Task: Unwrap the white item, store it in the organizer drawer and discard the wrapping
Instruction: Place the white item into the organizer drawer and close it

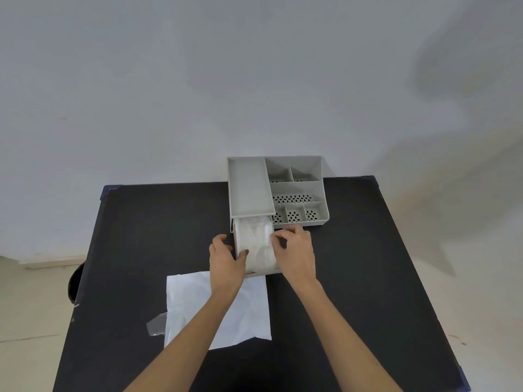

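Observation:
A grey desk organizer [297, 190] stands at the far middle of the black table. Its drawer [264, 273] is pulled out toward me, and the white item [256, 241], soft and crumpled, lies inside it. My left hand [225, 258] rests at the drawer's left side with its thumb pressing on the item. My right hand [295, 250] is at the drawer's right side, fingertips pinching the item's right edge. The flat white wrapping [249, 312] lies on the table in front of the drawer, partly under my left forearm.
A scrap of clear tape or film [155, 325] sticks out at the wrapping's left edge. A dark round object [74, 284] shows beyond the table's left edge, on the floor. The organizer's top has several perforated compartments [293, 198]. A plain wall is behind.

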